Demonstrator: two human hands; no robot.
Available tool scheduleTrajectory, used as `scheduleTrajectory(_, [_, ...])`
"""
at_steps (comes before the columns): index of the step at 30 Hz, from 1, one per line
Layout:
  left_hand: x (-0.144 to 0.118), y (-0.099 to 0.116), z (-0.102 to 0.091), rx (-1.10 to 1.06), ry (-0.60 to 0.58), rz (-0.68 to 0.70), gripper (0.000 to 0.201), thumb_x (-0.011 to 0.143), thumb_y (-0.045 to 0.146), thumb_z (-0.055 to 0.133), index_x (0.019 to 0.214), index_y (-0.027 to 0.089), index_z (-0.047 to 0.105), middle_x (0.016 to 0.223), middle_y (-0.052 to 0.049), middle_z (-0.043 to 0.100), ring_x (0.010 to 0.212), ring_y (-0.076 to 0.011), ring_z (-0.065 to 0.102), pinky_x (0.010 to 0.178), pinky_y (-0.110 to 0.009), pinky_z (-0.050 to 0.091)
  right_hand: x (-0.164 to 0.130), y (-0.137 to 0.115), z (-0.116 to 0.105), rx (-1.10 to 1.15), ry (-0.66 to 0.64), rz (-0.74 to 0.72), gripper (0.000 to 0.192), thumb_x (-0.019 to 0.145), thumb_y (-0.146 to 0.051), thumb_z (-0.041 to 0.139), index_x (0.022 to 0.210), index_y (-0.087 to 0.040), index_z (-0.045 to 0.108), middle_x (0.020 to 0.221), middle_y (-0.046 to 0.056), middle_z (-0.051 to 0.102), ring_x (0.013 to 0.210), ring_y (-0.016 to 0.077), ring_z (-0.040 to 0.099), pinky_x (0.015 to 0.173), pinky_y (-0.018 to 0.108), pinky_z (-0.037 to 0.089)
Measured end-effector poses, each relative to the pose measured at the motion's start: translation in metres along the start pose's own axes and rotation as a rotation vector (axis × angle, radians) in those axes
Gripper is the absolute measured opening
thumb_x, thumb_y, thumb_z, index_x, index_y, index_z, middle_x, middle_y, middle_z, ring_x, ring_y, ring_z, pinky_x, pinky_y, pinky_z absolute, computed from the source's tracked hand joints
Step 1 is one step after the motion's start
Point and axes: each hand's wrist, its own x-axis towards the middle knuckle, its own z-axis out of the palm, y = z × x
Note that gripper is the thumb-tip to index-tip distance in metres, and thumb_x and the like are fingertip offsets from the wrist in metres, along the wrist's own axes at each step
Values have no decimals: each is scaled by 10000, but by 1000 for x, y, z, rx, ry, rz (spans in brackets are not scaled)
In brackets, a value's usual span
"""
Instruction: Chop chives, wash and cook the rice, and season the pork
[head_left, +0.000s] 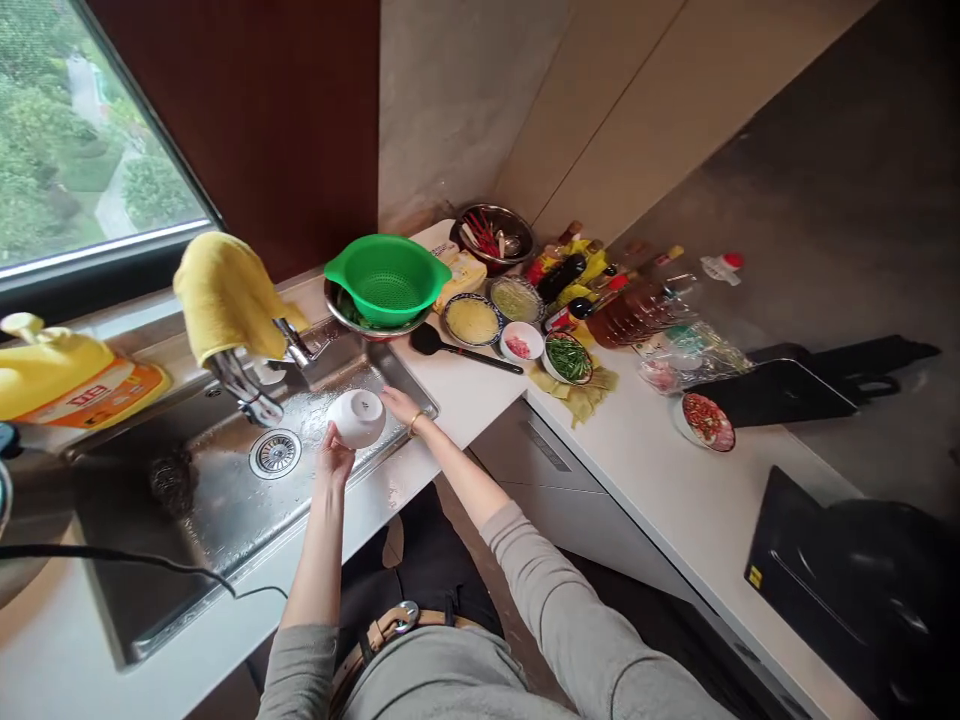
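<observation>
A small white bowl (357, 417) is held upside down over the sink (225, 510), near its right edge, with its foot ring facing up. The left hand (332, 460) grips its near side from below, fingers curled against the wall; the right hand (399, 404) cups the far side, fingers lying along the rim. It looks like glazed china: light, stiff, probably wet and slick, and likely to chip if it knocks the steel, so the rim and foot ring seem the surest places to hold. Behind it stands the tap (247, 385), draped with a yellow cloth (225, 295), and the drain (275, 453) lies to its left beside a steel scourer (171, 482). At the sink's back right corner a green colander (388, 277) sits in a metal bowl. Further along the counter (660, 470) are dishes of chopped ingredients, a black spatula (457, 348) and sauce bottles
</observation>
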Motion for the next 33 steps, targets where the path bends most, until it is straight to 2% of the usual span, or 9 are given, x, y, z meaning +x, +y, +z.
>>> scheduleTrajectory(3, [-12, -21, 42, 434, -200, 270, 123, 712, 265, 762, 775, 193, 685, 743, 2, 682, 757, -162, 622, 863, -298, 476, -9, 7, -77, 138, 174, 100, 185, 759, -232, 672, 917, -213, 578, 813, -9, 629, 872, 162, 658, 825, 317, 555])
scheduleTrajectory(7, [-25, -64, 107, 997, -352, 567, 97, 689, 286, 785, 743, 216, 745, 594, -2, 610, 758, -227, 617, 1111, -472, 272, 3, -4, -195, 411, 448, 142, 189, 835, -309, 578, 983, -246, 479, 822, -20, 563, 767, 133, 669, 768, 326, 588])
scheduleTrajectory(10, [-26, -100, 148, 1210, -404, 695, 34, 721, 264, 765, 754, 259, 760, 570, -5, 583, 767, -256, 634, 1165, -519, 111, 28, -21, -269, 616, 591, 209, 199, 825, -314, 585, 963, -229, 470, 895, 11, 558, 753, 134, 677, 747, 316, 597])
scheduleTrajectory(13, [-20, -130, 172, 1226, -429, 702, 15, 728, 279, 766, 739, 279, 757, 569, -16, 595, 787, -270, 641, 1180, -511, 57, 52, -35, -313, 600, 539, 277, 190, 814, -298, 597, 941, -200, 495, 916, 41, 570, 743, 143, 683, 724, 307, 603])
scheduleTrajectory(16, [-15, -149, 182, 1120, -445, 632, 92, 692, 212, 779, 715, 297, 754, 571, -18, 626, 808, -270, 630, 1194, -482, -3, 67, -42, -330, 537, 485, 299, 131, 859, -284, 540, 924, -176, 507, 849, 56, 592, 740, 150, 685, 703, 289, 602])
scheduleTrajectory(21, [-13, -164, 189, 873, -388, 452, 262, 642, 32, 740, 596, 286, 695, 591, -20, 674, 883, -259, 618, 1201, -432, -30, 73, -46, -335, 422, 436, 223, 128, 888, -191, 477, 1017, -187, 480, 834, 39, 642, 766, 130, 679, 725, 263, 582])
scheduleTrajectory(25, [-6, -171, 189, 936, -432, 574, 248, 648, 71, 764, 603, 301, 684, 570, -5, 671, 841, -254, 614, 1204, -458, -1, 60, -46, -333, 451, 408, 132, 290, 813, -135, 534, 1078, -229, 464, 855, -7, 663, 756, 129, 690, 727, 290, 616])
scheduleTrajectory(29, [0, -177, 187, 985, -456, 710, 154, 688, 197, 785, 676, 324, 698, 641, -9, 714, 859, -262, 627, 1208, -506, 49, 37, -52, -323, 459, 281, 51, 450, 652, -115, 640, 1053, -253, 490, 940, -33, 677, 744, 137, 689, 633, 317, 653])
scheduleTrajectory(33, [-15, -173, 191, 841, -388, 547, 253, 664, 45, 705, 748, 282, 727, 882, -66, 751, 1133, -299, 597, 1215, -517, 66, 13, -70, -301, 384, 111, -40, 579, 577, -119, 635, 1114, -270, 481, 1128, -15, 669, 848, 183, 694, 619, 364, 662])
